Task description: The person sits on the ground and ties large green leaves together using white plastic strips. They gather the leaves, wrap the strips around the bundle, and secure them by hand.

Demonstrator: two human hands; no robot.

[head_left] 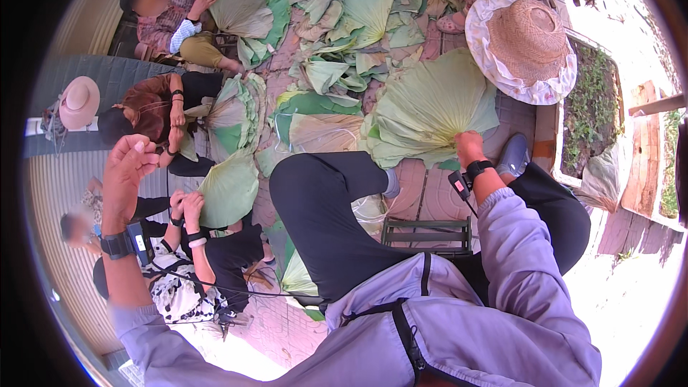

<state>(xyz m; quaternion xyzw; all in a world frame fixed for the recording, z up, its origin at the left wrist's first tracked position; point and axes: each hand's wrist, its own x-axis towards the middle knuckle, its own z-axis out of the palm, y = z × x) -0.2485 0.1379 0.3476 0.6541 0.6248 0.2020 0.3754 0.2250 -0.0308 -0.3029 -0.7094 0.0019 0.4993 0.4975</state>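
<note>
Raised at the left, my left hand (131, 170) has its fingers curled in a pinch; whatever sits between them, if anything, is too small to make out. My right hand (470, 147) is closed on the near edge of a large pale green lotus leaf (430, 107), which fans out flat ahead of it over the ground. Straps with small devices circle both my wrists. Close by on the left of that leaf lies a stack of folded lotus leaves (326, 129) with pale string across it.
Many dried lotus leaves (365, 14) cover the paving ahead. Several people sit along the left, handling leaves (229, 188). A person in a straw hat (527, 39) is at the far right, beside a planter (591, 107). Below my legs stands a dark slatted stool (426, 233).
</note>
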